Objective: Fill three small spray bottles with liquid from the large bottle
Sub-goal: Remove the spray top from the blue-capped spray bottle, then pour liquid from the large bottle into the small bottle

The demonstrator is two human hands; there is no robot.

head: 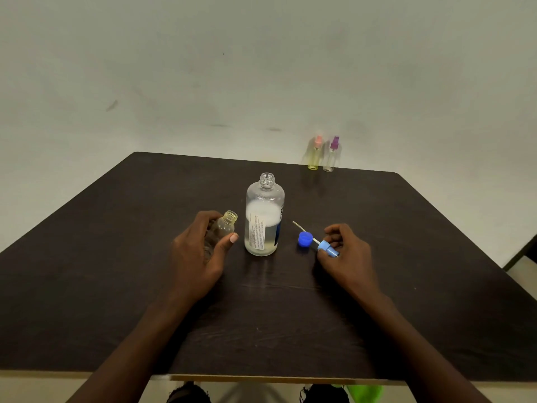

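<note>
The large clear bottle (263, 216) stands uncapped in the middle of the dark table (116, 228), about half full of cloudy liquid with foam on top. My left hand (197, 251) grips a small clear bottle (225, 226) without its top, tilted, just left of the large one. My right hand (348, 254) holds a light blue spray pump (327, 247) whose thin dip tube points up-left over the table. A blue cap (305, 238) lies on the table between the large bottle and my right hand.
Two small spray bottles stand at the far table edge by the wall: a yellowish one with a pink pump (314, 154) and a clear one with a purple pump (331, 155). Something green (364, 392) shows below the near table edge.
</note>
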